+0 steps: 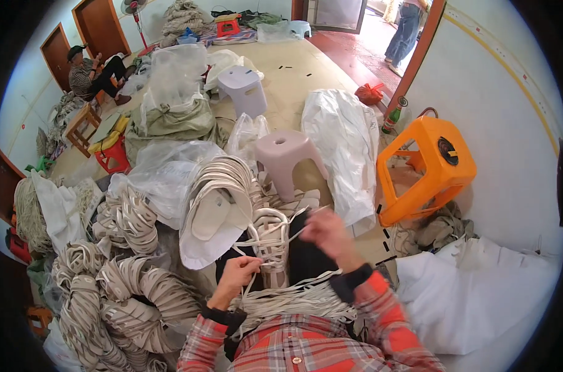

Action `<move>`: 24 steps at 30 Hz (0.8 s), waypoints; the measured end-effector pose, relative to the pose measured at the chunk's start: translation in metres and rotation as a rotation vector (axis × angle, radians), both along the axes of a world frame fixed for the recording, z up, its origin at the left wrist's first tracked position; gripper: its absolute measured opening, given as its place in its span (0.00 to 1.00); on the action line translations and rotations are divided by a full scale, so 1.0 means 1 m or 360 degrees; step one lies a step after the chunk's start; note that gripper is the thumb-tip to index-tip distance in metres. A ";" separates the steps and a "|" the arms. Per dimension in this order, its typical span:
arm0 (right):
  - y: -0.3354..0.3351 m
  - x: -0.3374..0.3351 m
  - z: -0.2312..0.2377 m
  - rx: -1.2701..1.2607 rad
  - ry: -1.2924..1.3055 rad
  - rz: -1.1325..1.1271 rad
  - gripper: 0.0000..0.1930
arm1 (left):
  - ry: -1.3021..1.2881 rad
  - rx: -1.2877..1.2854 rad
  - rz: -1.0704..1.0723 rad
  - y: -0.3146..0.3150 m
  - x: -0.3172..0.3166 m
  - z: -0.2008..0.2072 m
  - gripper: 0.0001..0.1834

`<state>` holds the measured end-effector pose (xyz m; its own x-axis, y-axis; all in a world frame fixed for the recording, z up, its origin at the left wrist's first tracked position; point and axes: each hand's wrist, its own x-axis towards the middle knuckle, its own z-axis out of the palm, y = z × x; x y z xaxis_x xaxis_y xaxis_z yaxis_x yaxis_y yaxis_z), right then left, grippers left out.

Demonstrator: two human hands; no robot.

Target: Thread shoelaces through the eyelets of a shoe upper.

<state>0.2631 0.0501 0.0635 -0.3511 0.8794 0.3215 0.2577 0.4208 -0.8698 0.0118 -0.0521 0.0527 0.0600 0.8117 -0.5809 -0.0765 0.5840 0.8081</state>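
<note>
A pale shoe upper [272,239], crossed by white laces, lies over my dark-trousered lap. My left hand [237,278] pinches a shoelace [264,265] at the upper's lower left. Beside the upper's right edge, my right hand [332,237] is raised and blurred by motion; its fingers look closed on a lace running from the upper. A bundle of loose white laces [300,301] lies across my lap, close to my waist. Left of the upper leans a stack of nested pale shoe uppers [222,198], its front piece showing a light insole shape.
Coiled stacks of uppers [132,291] fill the left side. Ahead stand a pinkish stool [287,152] and a lilac stool [243,87]. A white sack [340,155], an orange stool [427,167] and white cloth [473,291] lie right. Another person [89,74] sits far left; someone stands in the doorway.
</note>
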 end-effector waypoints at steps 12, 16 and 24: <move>0.000 0.436 0.157 0.0216 0.1776 -0.1090 0.08 | 0.0808 0.0714 -0.0905 0.008 -0.023 0.000 0.11; -0.052 0.587 0.247 0.0691 0.1010 -0.1132 0.08 | 0.0926 0.1274 -0.0588 0.015 -0.006 -0.020 0.21; 0.002 0.297 0.076 -0.0299 0.0060 -0.0954 0.12 | 0.1619 0.1278 -0.0513 0.005 0.015 -0.018 0.10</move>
<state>0.5603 0.0522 0.1399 0.2290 0.9626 0.1449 0.3693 0.0518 -0.9279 0.0271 -0.0470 0.0346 0.1404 0.9790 0.1479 0.8119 -0.1993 0.5487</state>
